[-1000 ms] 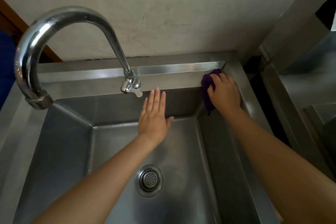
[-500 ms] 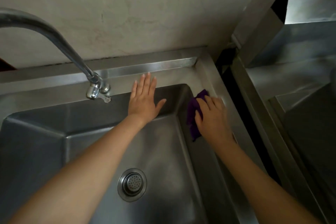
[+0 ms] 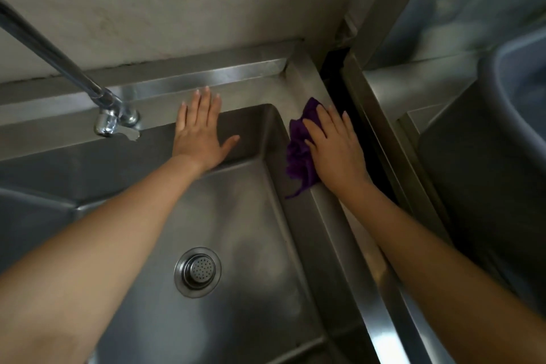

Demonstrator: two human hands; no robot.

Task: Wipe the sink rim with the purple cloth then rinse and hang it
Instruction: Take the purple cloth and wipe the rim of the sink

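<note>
A steel sink fills the view, with a flat rim (image 3: 363, 257) along its right side and a back ledge. My right hand (image 3: 336, 148) presses the crumpled purple cloth (image 3: 300, 151) flat onto the right rim, a short way in front of the back right corner. Part of the cloth hangs over the inner edge; the rest is hidden under my palm. My left hand (image 3: 201, 130) is spread flat, fingers together, against the back wall of the basin, fingertips on the back ledge, holding nothing.
A chrome tap spout (image 3: 115, 118) hangs over the basin's back left. The round drain strainer (image 3: 197, 272) sits in the basin floor. A dark gap (image 3: 372, 139) separates the sink from a second steel unit (image 3: 461, 115) on the right. A stained wall rises behind.
My right hand has slid the cloth from the back right corner toward me along the right rim. The view has shifted right. My left hand has stayed on the back wall.
</note>
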